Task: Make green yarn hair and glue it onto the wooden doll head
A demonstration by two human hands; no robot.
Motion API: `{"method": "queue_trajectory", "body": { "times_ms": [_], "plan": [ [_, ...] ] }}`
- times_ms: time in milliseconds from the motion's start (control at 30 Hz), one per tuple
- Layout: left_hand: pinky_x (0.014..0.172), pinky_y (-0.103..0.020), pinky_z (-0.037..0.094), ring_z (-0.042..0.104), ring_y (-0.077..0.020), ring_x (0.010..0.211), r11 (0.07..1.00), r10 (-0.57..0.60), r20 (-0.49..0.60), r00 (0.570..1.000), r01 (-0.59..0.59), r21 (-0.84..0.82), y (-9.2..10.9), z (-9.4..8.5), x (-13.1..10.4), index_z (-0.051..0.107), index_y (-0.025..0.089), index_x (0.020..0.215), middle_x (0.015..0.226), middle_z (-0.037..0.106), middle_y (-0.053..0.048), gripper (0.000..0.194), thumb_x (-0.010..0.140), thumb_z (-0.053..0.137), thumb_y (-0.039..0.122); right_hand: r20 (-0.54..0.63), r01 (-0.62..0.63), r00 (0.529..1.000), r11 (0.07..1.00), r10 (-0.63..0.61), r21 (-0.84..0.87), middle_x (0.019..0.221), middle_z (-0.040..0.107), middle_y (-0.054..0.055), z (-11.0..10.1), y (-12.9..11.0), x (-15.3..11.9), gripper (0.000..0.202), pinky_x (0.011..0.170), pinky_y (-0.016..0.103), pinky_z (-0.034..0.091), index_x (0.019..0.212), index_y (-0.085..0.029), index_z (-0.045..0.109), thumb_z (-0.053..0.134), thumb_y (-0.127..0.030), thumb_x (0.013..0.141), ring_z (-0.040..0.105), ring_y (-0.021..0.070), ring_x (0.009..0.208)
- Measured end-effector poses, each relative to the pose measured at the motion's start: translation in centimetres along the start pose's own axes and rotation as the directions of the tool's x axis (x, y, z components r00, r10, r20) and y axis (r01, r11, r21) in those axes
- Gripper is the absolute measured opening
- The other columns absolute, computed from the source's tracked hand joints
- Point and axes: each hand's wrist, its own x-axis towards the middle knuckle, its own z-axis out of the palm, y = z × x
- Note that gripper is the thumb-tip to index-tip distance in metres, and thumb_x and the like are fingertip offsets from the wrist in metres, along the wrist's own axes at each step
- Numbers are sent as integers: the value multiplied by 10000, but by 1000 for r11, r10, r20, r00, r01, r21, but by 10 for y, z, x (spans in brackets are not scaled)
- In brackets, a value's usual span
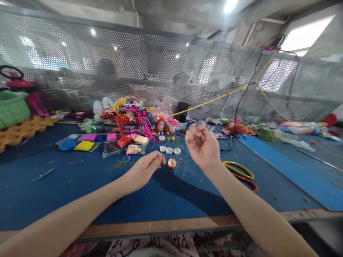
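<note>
My left hand is closed in a pinch just left of a small ball-shaped head with a pale top, a drawn face and a red lower edge. A thin green thread runs from its fingertips up toward my right hand, which is raised over the mat with fingers curled and pinched. The thread's end inside the right fingers is too small to make out clearly. Behind the little head sit white round caps on the blue mat.
A tangled yarn pile, finished dolls and bagged clay lie behind. Yellow-handled and red-handled tools rest beside my right forearm. An egg tray and green basket stand left; a blue board lies right.
</note>
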Motion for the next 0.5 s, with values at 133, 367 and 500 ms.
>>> {"method": "queue_trajectory", "body": {
  "times_ms": [133,367,500],
  "plan": [
    [685,-263,454,552,-154,706,998,-15,-170,985,25,58,-10,-11,10,614,216,848,751,574,-3,309,981,437,431,-61,150,987,989,-151,-9,573,395,-66,-15,-21,19,269,448,162,390,724,-194,496,452,-149,985,396,55,467],
    [620,-267,449,580,-146,639,994,-110,-227,968,100,-54,-12,-14,15,663,181,850,744,661,-24,277,918,542,420,-59,238,969,969,-241,-60,560,395,-66,-21,-32,26,285,440,157,395,706,-193,491,470,-183,990,389,55,455],
    [648,-276,477,608,-148,645,993,-116,-296,948,104,-55,-11,-15,15,695,172,887,792,717,-45,274,886,605,431,-78,262,960,961,-269,-83,552,389,-74,-21,-33,27,292,432,154,391,694,-198,478,497,-193,985,379,49,440]
  ]
}}
